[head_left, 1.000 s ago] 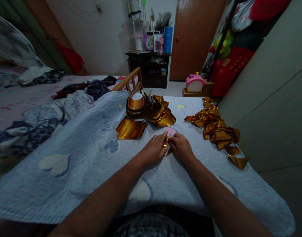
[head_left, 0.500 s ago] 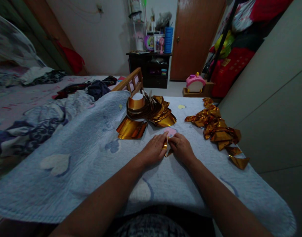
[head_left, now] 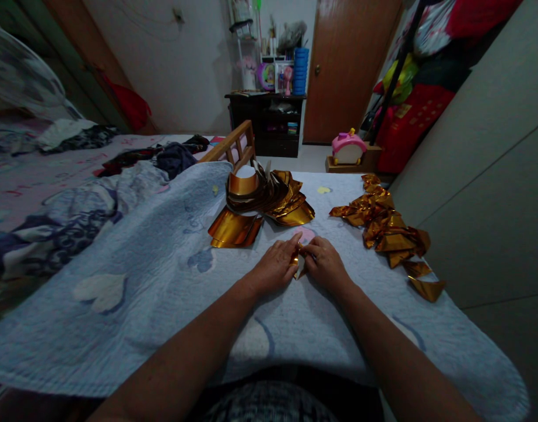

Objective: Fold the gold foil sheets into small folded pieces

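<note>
Between my hands is a small folded piece of gold foil paper (head_left: pixel 296 261), low over the blue cloth. My left hand (head_left: pixel 276 262) is closed on its left side, the thumb at the top. Pinching the right side near the top edge is my right hand (head_left: pixel 324 261). Fingers cover most of the piece, so its full shape is hidden. Just beyond my hands lies a stack of gold foil paper sheets (head_left: pixel 237 227), some curled upright. A heap of folded gold foil pieces (head_left: pixel 378 223) lies to the right.
A pale blue heart-patterned cloth (head_left: pixel 163 328) covers the surface. A wooden rail (head_left: pixel 227 143) stands behind the stack. Rumpled clothes (head_left: pixel 176 158) lie on the bed at left. A white cabinet (head_left: pixel 484 187) borders the right side. A pink toy (head_left: pixel 348 146) sits beyond the far edge.
Both hands stay in nearly the same place. My right fingers have shifted slightly at the top of the foil piece, and a little more of its lower part shows.
</note>
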Tool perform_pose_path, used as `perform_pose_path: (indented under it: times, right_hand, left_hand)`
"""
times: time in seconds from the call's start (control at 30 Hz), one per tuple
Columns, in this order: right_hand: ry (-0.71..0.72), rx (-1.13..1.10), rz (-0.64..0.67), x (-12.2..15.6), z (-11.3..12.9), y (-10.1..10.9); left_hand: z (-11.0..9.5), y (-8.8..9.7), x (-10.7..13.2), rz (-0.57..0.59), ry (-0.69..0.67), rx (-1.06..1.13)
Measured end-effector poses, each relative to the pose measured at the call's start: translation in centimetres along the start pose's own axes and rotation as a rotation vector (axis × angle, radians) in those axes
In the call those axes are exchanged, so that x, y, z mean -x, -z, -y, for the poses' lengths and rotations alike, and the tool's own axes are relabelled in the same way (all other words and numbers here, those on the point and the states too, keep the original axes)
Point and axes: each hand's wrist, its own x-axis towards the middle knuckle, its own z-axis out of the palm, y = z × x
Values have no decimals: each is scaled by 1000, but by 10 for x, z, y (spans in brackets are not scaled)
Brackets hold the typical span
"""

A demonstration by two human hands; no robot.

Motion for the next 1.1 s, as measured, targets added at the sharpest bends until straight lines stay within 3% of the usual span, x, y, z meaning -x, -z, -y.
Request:
perform_pose_path:
  times: [0.53, 0.73, 1.1]
  right_hand:
    - [-14, 1, 66, 0, -10, 3]
    - [-18, -8, 69, -1, -11, 1]
    - [-18, 23, 32, -2, -14, -2]
  left_hand:
    - [-13, 7, -3, 48, 59, -83]
    - [-17, 13, -5, 113, 7, -132]
    - [-14, 9, -5, 114, -42, -183]
